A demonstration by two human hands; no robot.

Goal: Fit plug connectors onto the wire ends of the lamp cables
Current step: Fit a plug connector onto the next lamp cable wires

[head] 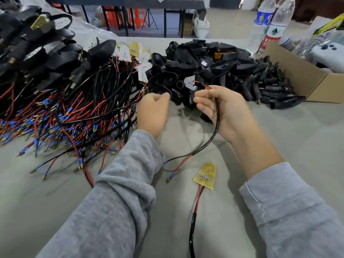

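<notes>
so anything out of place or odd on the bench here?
One stray: a yellow board on a red-and-black cable lies alone on the grey table, apart from the cable heap at left. The right hand holds another black cable. Nothing looks spilled or damaged.

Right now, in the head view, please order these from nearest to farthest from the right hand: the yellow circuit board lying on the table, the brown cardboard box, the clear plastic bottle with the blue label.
From the right hand:
1. Yellow circuit board, on the table below the hand, towards the person.
2. Brown cardboard box, at the right edge.
3. Clear plastic bottle with the blue label, far back, upper right.
</notes>
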